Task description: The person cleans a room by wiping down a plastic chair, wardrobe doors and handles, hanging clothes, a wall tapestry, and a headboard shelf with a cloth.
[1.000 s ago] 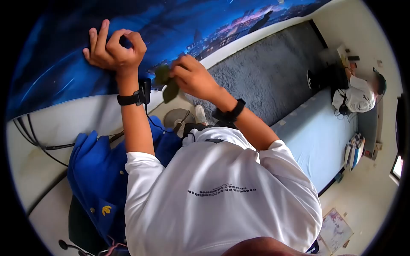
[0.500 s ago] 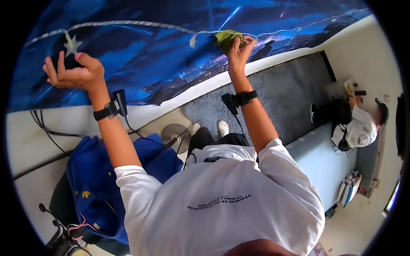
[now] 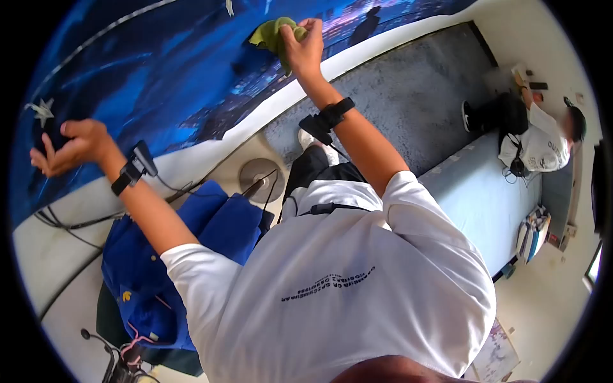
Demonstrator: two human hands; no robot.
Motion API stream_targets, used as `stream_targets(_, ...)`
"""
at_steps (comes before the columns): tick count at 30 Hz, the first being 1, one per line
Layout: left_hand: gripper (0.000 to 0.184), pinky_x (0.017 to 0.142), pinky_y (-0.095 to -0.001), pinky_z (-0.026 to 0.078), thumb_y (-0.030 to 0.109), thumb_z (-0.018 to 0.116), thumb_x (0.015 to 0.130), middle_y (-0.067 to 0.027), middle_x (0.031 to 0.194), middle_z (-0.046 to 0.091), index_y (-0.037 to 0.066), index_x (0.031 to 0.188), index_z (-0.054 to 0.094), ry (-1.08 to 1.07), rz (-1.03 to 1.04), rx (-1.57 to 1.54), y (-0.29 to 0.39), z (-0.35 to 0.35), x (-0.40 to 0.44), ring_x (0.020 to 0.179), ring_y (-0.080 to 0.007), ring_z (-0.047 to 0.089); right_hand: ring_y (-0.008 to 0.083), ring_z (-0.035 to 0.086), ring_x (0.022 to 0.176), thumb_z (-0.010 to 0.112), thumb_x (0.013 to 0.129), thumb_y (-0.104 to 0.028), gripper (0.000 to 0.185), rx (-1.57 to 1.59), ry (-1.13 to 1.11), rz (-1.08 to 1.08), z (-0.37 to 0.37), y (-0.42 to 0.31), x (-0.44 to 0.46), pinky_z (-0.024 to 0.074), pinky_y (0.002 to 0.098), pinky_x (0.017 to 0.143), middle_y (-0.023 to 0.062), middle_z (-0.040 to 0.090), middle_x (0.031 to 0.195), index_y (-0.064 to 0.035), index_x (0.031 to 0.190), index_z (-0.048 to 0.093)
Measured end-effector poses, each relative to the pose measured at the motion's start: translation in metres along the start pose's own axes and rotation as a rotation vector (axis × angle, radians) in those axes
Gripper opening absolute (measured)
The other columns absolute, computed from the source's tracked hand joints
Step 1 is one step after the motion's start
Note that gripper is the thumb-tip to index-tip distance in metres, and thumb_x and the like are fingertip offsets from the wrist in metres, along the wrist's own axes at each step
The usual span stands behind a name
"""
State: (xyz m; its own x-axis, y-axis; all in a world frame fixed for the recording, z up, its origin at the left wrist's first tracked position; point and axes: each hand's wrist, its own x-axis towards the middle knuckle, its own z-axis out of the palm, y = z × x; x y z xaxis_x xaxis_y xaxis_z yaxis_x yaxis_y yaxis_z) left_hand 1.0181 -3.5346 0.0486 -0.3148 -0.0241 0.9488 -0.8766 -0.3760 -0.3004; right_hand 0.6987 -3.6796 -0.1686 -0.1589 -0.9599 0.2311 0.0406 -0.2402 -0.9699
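Observation:
My right hand (image 3: 305, 51) pinches a crumpled green cloth (image 3: 271, 35) in front of a blue night-sky wall hanging (image 3: 159, 83). Over at the left, my left hand (image 3: 70, 145) is raised with its fingers apart and loosely bent, holding nothing that I can see. Just above its fingers hangs a pale star ornament (image 3: 43, 112). A whitish light string (image 3: 105, 30) runs across the hanging above that hand. Black straps with small devices sit on both my wrists.
A blue garment (image 3: 217, 217) lies over a seat at my left, with black cables (image 3: 70, 223) by the wall. A round metal base (image 3: 258, 180) stands on the floor. To the right, another person (image 3: 539, 137) sits on a light-blue bench (image 3: 466, 204) beside a grey mat (image 3: 396, 83).
My view has turned, so the hanging and star sit differently in it. The green cloth, still in my right hand, has shifted left in view; my left hand appears lower and further left.

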Motion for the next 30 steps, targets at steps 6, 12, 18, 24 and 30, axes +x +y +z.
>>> stream_targets(6,0.034,0.107,-0.0572,0.031,0.032,0.051,0.090,-0.0260,0.122,0.048,-0.001,0.100,0.053,0.017,-0.054,-0.042,0.003,-0.002,0.000,0.120,-0.0393,0.045,0.0313,0.062,0.092,0.064,0.092,-0.039,0.048,-0.105,-0.043,0.095,-0.019,0.016,0.028,0.0483,0.0390,0.085,0.0211,0.063,0.100,0.0028,0.111,0.051)
stream_targets(12,0.032,0.090,-0.0510,0.034,0.020,0.054,0.075,-0.0196,0.106,0.047,-0.002,0.098,0.047,-0.023,0.034,0.107,-0.031,0.010,-0.019,0.106,-0.0361,0.048,0.0269,0.067,0.090,0.048,0.099,-0.050,0.055,0.026,-0.404,0.471,0.029,0.030,-0.027,0.0556,0.0365,0.076,0.0211,0.064,0.111,-0.0049,0.131,0.048)
stream_targets(18,0.036,0.099,-0.0552,0.030,0.020,0.053,0.071,-0.0239,0.109,0.043,-0.002,0.097,0.043,-0.038,0.084,0.098,-0.033,0.016,-0.020,0.113,-0.0406,0.042,0.0484,0.061,0.110,0.051,0.095,-0.057,0.065,-0.003,-0.687,0.349,0.017,-0.022,-0.081,0.0482,0.0469,0.095,0.0326,0.065,0.109,0.0030,0.121,0.046)
stream_targets(24,0.045,0.094,-0.0535,0.031,0.023,0.055,0.069,-0.0258,0.110,0.039,-0.003,0.101,0.037,-0.092,-0.003,0.085,-0.035,0.024,-0.026,0.104,-0.0387,0.041,0.0363,0.067,0.101,0.060,0.096,-0.040,0.050,-0.013,-0.233,0.254,-0.023,-0.001,-0.041,0.0519,0.0414,0.086,0.0259,0.066,0.109,0.0019,0.121,0.048)
stream_targets(30,0.044,0.101,-0.0597,0.030,0.024,0.051,0.087,-0.0308,0.138,0.038,-0.005,0.120,0.047,-0.260,0.042,0.398,-0.020,0.009,-0.031,0.131,-0.0485,0.035,0.0228,0.060,0.100,0.055,0.100,-0.034,0.043,0.079,-0.225,0.103,-0.024,0.011,-0.009,0.0482,0.0344,0.088,0.0104,0.063,0.112,-0.0028,0.129,0.055)
